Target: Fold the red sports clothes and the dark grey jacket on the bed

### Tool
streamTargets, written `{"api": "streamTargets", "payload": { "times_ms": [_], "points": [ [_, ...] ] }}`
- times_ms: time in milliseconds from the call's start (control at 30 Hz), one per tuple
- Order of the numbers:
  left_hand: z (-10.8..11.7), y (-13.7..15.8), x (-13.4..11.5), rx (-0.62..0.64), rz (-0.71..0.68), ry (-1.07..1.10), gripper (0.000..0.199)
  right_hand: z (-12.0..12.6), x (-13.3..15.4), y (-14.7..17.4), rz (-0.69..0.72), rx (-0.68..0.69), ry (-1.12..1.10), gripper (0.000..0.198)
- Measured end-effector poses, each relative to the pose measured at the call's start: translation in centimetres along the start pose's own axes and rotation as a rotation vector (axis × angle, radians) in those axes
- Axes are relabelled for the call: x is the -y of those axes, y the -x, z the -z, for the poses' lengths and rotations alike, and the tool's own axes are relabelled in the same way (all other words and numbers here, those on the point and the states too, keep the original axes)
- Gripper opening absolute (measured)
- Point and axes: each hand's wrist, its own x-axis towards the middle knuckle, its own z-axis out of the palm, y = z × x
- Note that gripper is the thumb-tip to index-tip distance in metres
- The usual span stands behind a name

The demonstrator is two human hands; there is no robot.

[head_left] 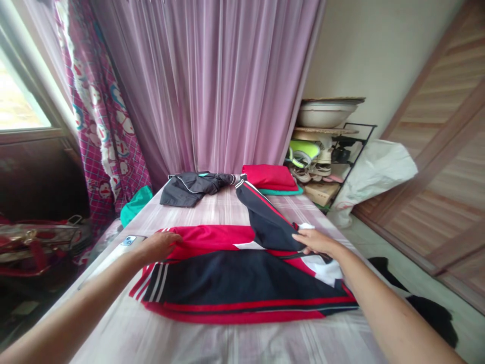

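A navy, red and white track jacket point(227, 275) lies spread across the bed, partly folded over. Its striped hem is on the left, and one navy sleeve point(261, 207) stretches away toward the back. My left hand point(166, 243) is closed on the red edge near the hem, its fingertips partly hidden by the fabric. At the jacket's right end, my right hand point(312, 240) grips the cloth where the sleeve meets the white shoulder part.
Dark folded clothing point(189, 187) and a red folded cloth point(267, 177) lie at the bed's far end. A phone point(131, 240) rests by my left forearm. On the right stand a shoe rack point(348, 164) and a white bag point(379, 167). Purple curtains point(235, 86) hang behind.
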Motion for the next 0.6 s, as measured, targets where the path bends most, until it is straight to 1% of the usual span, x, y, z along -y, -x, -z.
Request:
{"api": "streamTargets", "payload": {
  "times_ms": [100,200,300,367,467,533,600],
  "points": [
    [1.3,-0.4,-1.1,0.102,0.066,-0.079,0.032,-0.2,0.4,0.0,0.084,-0.079,0.175,0.023],
    [2.5,-1.5,-2.7,0.063,0.146,-0.191,0.032,-1.5,0.5,0.6,0.177,-0.228,0.390,0.023],
    [3.4,-3.9,-4.7,0.040,0.139,-0.221,0.036,-3.6,0.2,1.5,0.273,-0.390,0.527,0.028],
    [3.7,-6.3,-6.5,0.020,0.087,-0.224,0.036,-4.9,-0.3,2.1,0.311,-0.459,0.546,0.032],
    [3.8,-10.9,-10.1,-0.044,-0.063,-0.254,0.039,-6.1,-1.1,2.4,0.368,-0.506,0.536,0.035],
    [3.3,-14.1,-13.0,-0.106,-0.212,-0.259,0.046,-6.5,-1.7,2.3,0.419,-0.501,0.521,0.036],
    [2.3,-17.2,-16.1,-0.150,-0.366,-0.284,0.053,-6.7,-2.1,2.2,0.462,-0.486,0.505,0.035]
  ]
}}
